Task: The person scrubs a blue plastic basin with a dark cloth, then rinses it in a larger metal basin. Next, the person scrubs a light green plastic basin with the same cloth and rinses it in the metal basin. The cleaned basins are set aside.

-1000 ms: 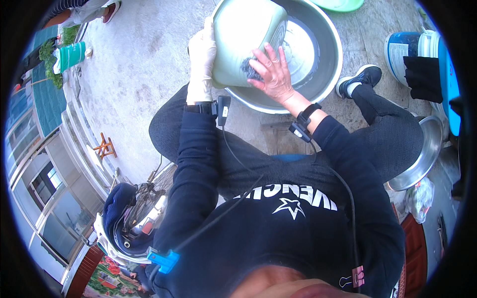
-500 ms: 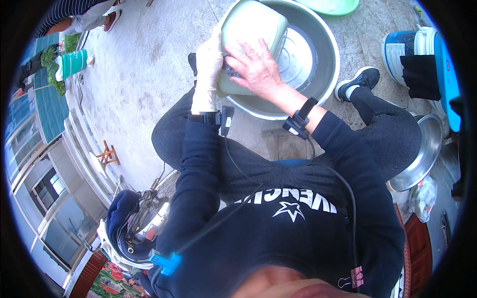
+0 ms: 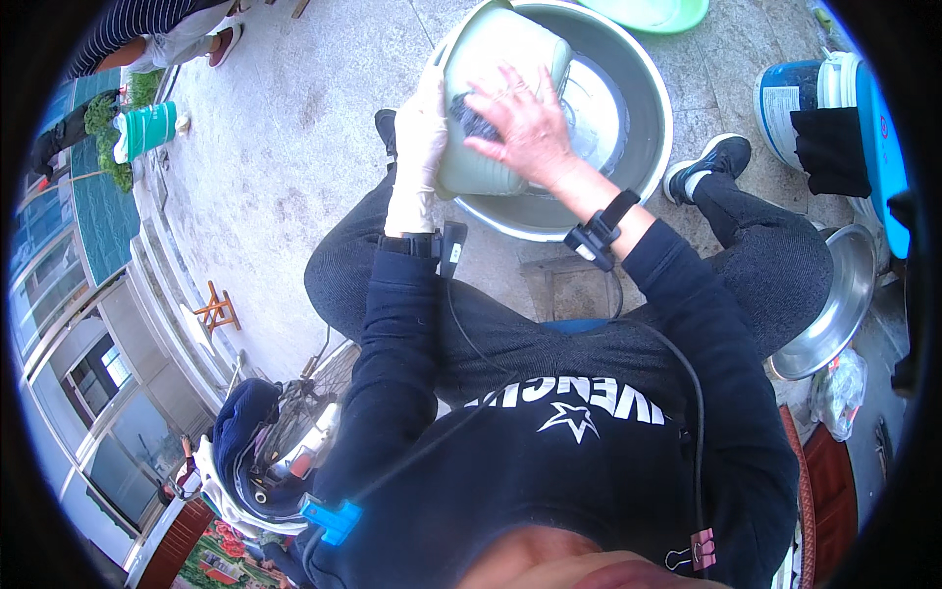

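Observation:
A pale green plastic bucket (image 3: 491,44) lies tilted on its side over the left part of a large grey metal basin (image 3: 650,128). In a whitish glove, my left hand (image 3: 422,133) grips the bucket along its left rim. My bare right hand (image 3: 535,128) presses a dark scouring pad, seemingly steel wool (image 3: 473,120), against the bucket's outer wall, its fingers spread over the pad and the wall. Part of the pad is hidden under the fingers. Shallow liquid seems to lie at the bottom of the basin.
A light green basin (image 3: 653,12) sits beyond the metal one. At right are paint-type buckets (image 3: 790,108) with a black cloth (image 3: 829,152), and a shiny metal bowl (image 3: 834,304) by my knee. A small wooden stool (image 3: 218,309) stands left; another person's legs (image 3: 186,49) show far left.
My right hand has slid slightly to the right and down along the bucket wall, showing more of the scouring pad. The left hand keeps its hold.

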Available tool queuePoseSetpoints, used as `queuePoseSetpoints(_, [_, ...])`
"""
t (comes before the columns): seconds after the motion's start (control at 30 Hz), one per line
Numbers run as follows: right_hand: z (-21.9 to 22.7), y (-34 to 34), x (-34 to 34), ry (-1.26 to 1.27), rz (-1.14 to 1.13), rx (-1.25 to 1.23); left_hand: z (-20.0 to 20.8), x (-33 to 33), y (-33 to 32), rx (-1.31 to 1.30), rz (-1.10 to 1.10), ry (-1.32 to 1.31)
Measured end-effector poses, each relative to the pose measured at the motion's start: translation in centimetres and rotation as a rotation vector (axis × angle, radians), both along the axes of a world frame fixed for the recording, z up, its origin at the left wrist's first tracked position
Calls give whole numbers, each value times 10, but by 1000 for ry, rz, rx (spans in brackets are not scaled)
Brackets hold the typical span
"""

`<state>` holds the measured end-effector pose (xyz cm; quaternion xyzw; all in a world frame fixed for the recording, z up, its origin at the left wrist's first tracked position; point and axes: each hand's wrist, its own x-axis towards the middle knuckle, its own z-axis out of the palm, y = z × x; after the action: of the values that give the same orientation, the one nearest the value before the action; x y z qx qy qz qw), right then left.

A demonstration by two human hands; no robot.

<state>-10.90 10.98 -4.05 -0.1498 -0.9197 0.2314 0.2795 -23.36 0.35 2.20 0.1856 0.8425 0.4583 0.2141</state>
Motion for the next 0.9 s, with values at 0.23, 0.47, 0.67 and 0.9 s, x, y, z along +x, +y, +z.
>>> queuePoseSetpoints(0.23, [-48, 79, 4, -20, -435, -961, 6, 14, -18, -13, -57, -11])
queuePoseSetpoints(0.47, [-53, 10, 11, 30, -332, -1055, 22, -16, -29, 66, 31, 84])
queuePoseSetpoints(0.67, [-23, -34, 13, 137, -231, -746, 14, -68, 3, -171, 133, 190])
queuePoseSetpoints(0.9, [-8, -32, 10, 267, -252, -331, -4, -45, -14, -266, 89, 186])
